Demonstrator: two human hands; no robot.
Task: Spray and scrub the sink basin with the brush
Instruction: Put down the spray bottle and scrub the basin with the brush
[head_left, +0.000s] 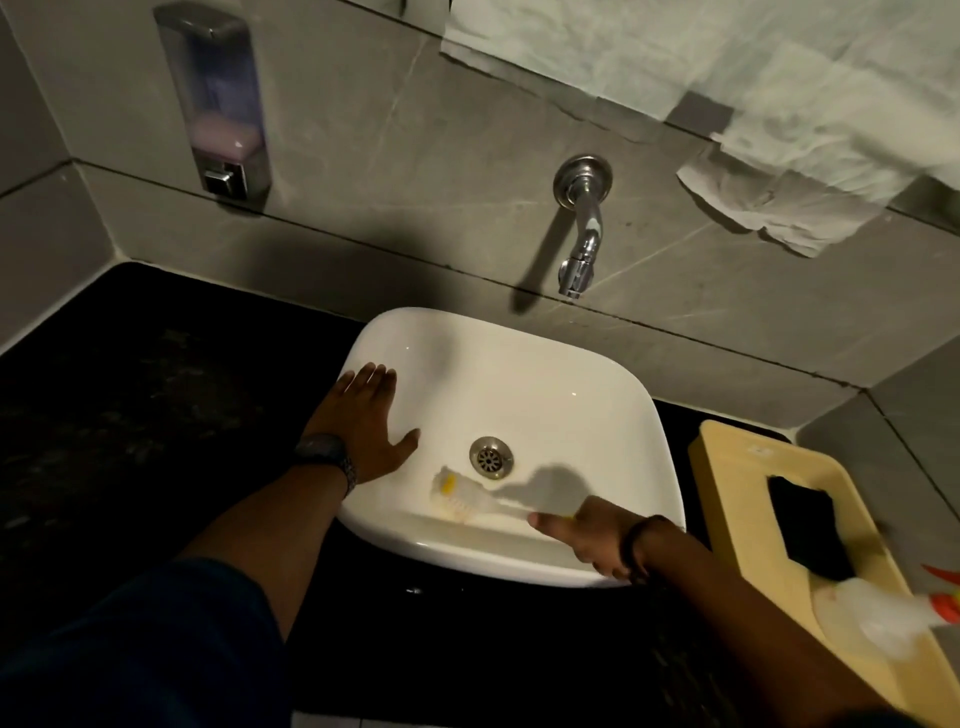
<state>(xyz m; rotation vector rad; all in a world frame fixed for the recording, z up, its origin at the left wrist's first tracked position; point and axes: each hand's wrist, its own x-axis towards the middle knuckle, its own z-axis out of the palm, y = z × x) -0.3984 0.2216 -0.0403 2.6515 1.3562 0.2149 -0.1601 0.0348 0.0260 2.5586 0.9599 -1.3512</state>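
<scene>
A white sink basin (545, 395) sits on a black counter, with a metal drain (490, 456) near its front. My right hand (597, 540) grips the handle of a white and yellow brush (457, 496). The brush's bristle head lies against the basin's front inner wall, left of the drain. My left hand (366, 421) rests flat, fingers spread, on the basin's left rim and inner slope. A spray bottle (883, 618) with an orange trigger lies on a yellow tray at the right, blurred.
A chrome tap (579, 228) juts from the grey tiled wall above the basin. A soap dispenser (221, 98) hangs at upper left. The yellow tray (737, 499) holds a black sponge (805, 525). Paper towels (753, 67) hang at upper right. Black counter (156, 405) extends left.
</scene>
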